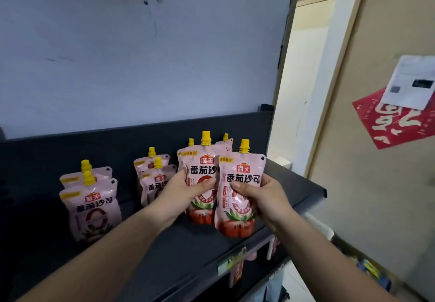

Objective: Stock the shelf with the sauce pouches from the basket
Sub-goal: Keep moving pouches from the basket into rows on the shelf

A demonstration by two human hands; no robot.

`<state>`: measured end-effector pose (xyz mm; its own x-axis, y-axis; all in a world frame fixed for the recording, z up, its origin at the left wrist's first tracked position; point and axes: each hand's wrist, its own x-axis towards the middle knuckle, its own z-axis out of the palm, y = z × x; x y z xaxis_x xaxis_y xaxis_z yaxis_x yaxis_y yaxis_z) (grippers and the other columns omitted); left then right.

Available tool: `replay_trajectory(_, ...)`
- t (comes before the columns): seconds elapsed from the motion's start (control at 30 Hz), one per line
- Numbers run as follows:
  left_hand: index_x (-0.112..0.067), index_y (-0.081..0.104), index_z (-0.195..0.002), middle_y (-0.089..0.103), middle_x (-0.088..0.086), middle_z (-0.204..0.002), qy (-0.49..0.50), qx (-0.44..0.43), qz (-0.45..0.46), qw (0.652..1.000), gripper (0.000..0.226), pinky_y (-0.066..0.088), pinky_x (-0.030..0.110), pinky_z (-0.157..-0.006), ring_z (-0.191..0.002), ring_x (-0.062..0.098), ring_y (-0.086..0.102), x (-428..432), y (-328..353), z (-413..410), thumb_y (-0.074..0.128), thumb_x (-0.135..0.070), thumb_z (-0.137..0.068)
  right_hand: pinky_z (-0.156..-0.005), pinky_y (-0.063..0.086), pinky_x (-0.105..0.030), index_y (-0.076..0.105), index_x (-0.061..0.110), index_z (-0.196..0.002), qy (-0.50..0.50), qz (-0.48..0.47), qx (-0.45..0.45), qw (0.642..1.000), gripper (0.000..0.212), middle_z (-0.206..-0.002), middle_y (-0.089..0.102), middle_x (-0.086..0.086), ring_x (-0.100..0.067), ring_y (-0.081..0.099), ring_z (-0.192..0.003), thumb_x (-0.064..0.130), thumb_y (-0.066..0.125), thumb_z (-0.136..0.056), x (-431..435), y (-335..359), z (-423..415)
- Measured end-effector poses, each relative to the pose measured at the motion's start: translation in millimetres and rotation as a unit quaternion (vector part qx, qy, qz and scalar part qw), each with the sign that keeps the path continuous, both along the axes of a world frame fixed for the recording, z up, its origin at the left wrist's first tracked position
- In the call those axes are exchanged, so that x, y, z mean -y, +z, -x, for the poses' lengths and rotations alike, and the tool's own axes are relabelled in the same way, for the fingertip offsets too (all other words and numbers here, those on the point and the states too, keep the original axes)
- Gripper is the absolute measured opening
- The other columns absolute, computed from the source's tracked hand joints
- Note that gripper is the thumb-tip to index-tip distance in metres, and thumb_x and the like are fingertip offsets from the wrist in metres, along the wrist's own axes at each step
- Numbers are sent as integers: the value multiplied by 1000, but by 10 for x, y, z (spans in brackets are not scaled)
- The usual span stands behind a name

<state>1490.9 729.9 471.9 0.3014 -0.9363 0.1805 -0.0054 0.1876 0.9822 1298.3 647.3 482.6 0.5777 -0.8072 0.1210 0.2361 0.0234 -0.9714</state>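
Observation:
Pink sauce pouches with yellow caps stand on a dark shelf (179, 250). My left hand (186, 191) grips one upright pouch (200, 167) by its left side, thumb across the front. My right hand (261, 196) holds a second pouch (240, 207) just right of it, overlapping the first and near the shelf's front edge. Behind these two, more pouch tops (226, 141) show. A pair of pouches (155, 174) stands in the middle and another pair (94, 207) at the left. The basket is out of view.
A grey wall rises behind the shelf. A doorway (306, 90) opens to the right, beside a beige panel carrying a red poster (397, 123) and a white sheet (412, 83). A price tag (231, 261) hangs on the shelf's front lip, with goods on lower levels.

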Motion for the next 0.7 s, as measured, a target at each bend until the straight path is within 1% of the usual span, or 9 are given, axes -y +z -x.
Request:
replay_trajectory(0.07, -20, 65, -118, 75, 0, -114, -4, 4, -7, 1000, 45, 56, 38, -90, -107, 18, 70, 174, -75, 35, 80, -29, -76, -70, 60, -38, 76, 7, -95, -3, 0, -1, 1000, 48, -101, 76, -19, -35, 75, -88, 19, 91, -52, 182, -78, 36)
replay_trajectory(0.17, -19, 63, -121, 75, 0, -115, 7, -1, -22, 1000, 49, 55, 41, -92, -107, 17, 71, 549, -188, 92, 80, -29, -76, -71, 60, -39, 73, 5, -102, 11, -1, 3, 1000, 52, -104, 75, -20, -36, 75, -90, 16, 91, -55, 616, -190, 83)
replay_trajectory(0.3, -24, 66, -111, 77, -6, -104, 54, 5, -42, 998, 34, 60, 31, -80, -96, 13, 74, 1102, -351, 160, 79, -23, -79, -75, 60, -42, 68, 0, -110, 51, 0, -6, 999, 59, -107, 74, -22, -39, 73, -94, 14, 90, -57, 1300, -357, 127)
replay_trajectory(0.33, -26, 66, -109, 78, -7, -103, 64, 3, -50, 997, 32, 60, 31, -79, -95, 13, 74, 1206, -392, 181, 78, -22, -80, -77, 59, -43, 67, 0, -110, 60, -1, -8, 998, 59, -107, 74, -23, -39, 73, -95, 13, 90, -58, 1459, -393, 132)
replay_trajectory(0.4, -30, 65, -109, 77, -10, -103, 89, -4, -64, 994, 33, 59, 32, -81, -95, 9, 74, 1463, -474, 259, 79, -24, -80, -78, 59, -44, 68, 0, -108, 82, 0, -16, 996, 54, -106, 74, -23, -40, 73, -95, 10, 88, -59, 1832, -447, 154)
replay_trajectory(0.47, -31, 65, -109, 77, -13, -103, 114, -9, -62, 991, 36, 57, 25, -78, -95, 5, 73, 1703, -543, 348, 80, -25, -76, -75, 60, -42, 69, 1, -106, 112, 14, -38, 993, 48, -104, 75, -22, -38, 74, -93, 8, 86, -62, 2184, -483, 164)
replay_trajectory(0.5, -30, 64, -110, 77, -11, -104, 124, -14, -59, 990, 40, 56, 23, -76, -96, 6, 73, 1789, -566, 388, 80, -26, -74, -73, 60, -39, 70, 1, -104, 123, 21, -48, 991, 46, -102, 75, -21, -37, 74, -91, 8, 86, -62, 2321, -499, 159)
replay_trajectory(0.57, -24, 64, -114, 77, -5, -106, 151, -31, -58, 986, 49, 57, 25, -78, -98, 12, 73, 2006, -621, 452, 82, -28, -69, -70, 60, -36, 72, 4, -99, 148, 25, -60, 987, 42, -99, 76, -21, -36, 75, -88, 9, 88, -61, 2637, -553, 149)
replay_trajectory(0.7, -25, 64, -111, 78, -8, -101, 204, -55, -59, 976, 45, 58, 18, -67, -93, 9, 74, 2315, -724, 501, 81, -24, -69, -73, 60, -37, 76, 11, -94, 167, 35, -59, 984, 34, -99, 77, -19, -36, 74, -91, 9, 89, -63, 3169, -704, 68)
